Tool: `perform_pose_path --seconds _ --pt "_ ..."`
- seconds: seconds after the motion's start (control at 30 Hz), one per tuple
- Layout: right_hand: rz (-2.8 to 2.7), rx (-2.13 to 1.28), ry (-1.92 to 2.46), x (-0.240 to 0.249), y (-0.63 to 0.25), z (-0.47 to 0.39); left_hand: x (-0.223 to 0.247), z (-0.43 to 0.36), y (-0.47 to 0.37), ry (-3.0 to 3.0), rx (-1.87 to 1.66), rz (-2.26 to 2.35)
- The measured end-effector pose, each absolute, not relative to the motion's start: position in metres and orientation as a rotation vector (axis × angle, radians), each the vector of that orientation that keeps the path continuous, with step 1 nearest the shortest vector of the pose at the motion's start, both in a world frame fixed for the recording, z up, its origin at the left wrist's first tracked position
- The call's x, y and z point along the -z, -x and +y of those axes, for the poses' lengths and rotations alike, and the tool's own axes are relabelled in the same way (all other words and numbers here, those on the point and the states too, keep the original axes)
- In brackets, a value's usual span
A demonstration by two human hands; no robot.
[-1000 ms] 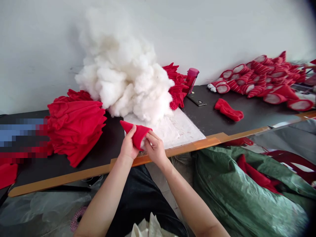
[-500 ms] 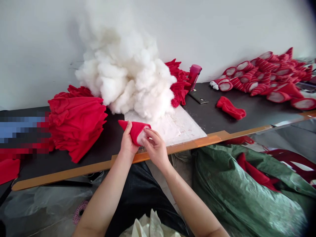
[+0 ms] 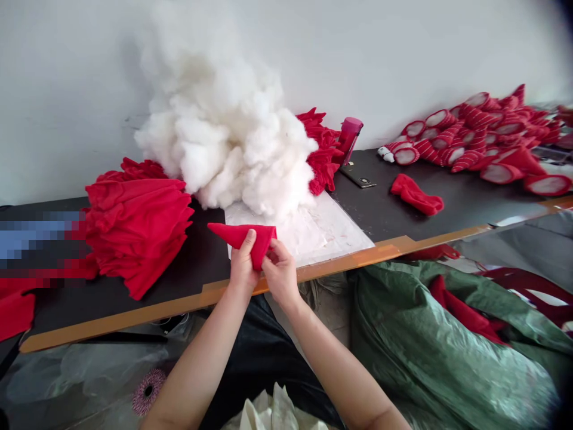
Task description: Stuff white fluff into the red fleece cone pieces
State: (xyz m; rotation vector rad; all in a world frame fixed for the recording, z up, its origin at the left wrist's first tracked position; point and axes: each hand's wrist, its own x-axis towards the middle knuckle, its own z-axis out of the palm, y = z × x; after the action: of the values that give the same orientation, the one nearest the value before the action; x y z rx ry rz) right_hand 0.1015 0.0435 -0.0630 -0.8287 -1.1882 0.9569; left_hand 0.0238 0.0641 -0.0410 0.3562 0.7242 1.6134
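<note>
A red fabric cone is held above the table's front edge, its tip pointing left and its wide end to the right. My left hand grips the cone near its wide end, thumb on top. My right hand has its fingers closed on the rim of the wide end; the fingertips are partly hidden there. Behind the cone, a large heap of white stuffing rests partly on a white sheet. Left of it lies a stack of red fabric pieces.
A pink bottle, a dark phone and a red piece lie to the right. Striped stuffed cones are piled at the far right. A green sack stands below the table edge.
The cone's tip has moved left and more of its side shows beyond my left hand. White stuffing visible at its opening before is now hidden. My left hand has shifted toward the wide end.
</note>
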Motion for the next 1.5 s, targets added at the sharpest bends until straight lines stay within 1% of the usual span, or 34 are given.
perform_pose_path --seconds 0.03,0.1,0.23,0.33,0.53,0.63,0.73,0.83,0.87,0.93,1.03,1.2,1.33,1.5 --pt "-1.145 -0.947 0.852 0.064 -0.101 0.045 0.040 0.063 -0.026 -0.396 -1.629 0.736" --pt "-1.140 -0.819 0.907 0.066 -0.102 0.045 0.037 0.062 -0.027 -0.400 -1.677 0.749" --pt "-1.513 -0.440 0.863 0.068 -0.106 0.039 0.031 0.062 -0.021 -0.218 -1.495 0.693" --pt "-1.662 -0.365 0.795 0.067 -0.109 0.037 0.029 0.060 -0.019 -0.150 -1.393 0.662" --pt "-1.518 -0.453 0.853 0.063 -0.114 0.035 0.027 0.059 -0.024 -0.179 -1.472 0.678" --pt "-1.496 -0.555 0.872 0.068 -0.118 0.039 0.028 0.056 -0.030 -0.258 -1.484 0.682" --pt "-1.294 -0.816 0.911 0.071 -0.126 0.047 0.033 0.050 -0.031 -0.422 -1.543 0.628" --pt "-1.106 -1.165 0.880 0.069 -0.135 0.050 0.038 0.047 -0.030 -0.575 -1.679 0.734" --pt "-1.066 -1.240 0.865 0.068 -0.137 0.050 0.039 0.047 -0.030 -0.604 -1.719 0.773" --pt "-1.009 -1.284 0.844 0.066 -0.138 0.047 0.039 0.047 -0.031 -0.628 -1.740 0.794" --pt "-1.002 -1.201 0.815 0.068 -0.135 0.038 0.037 0.048 -0.034 -0.579 -1.705 0.751" --pt "-1.271 -1.019 0.755 0.070 -0.132 0.023 0.035 0.045 -0.032 -0.466 -1.583 0.663" --pt "-1.531 -0.749 0.729 0.063 -0.134 0.018 0.036 0.039 -0.030 -0.422 -1.522 0.631" --pt "-1.853 -0.411 0.724 0.059 -0.135 0.020 0.034 0.031 -0.033 -0.549 -1.526 0.644"
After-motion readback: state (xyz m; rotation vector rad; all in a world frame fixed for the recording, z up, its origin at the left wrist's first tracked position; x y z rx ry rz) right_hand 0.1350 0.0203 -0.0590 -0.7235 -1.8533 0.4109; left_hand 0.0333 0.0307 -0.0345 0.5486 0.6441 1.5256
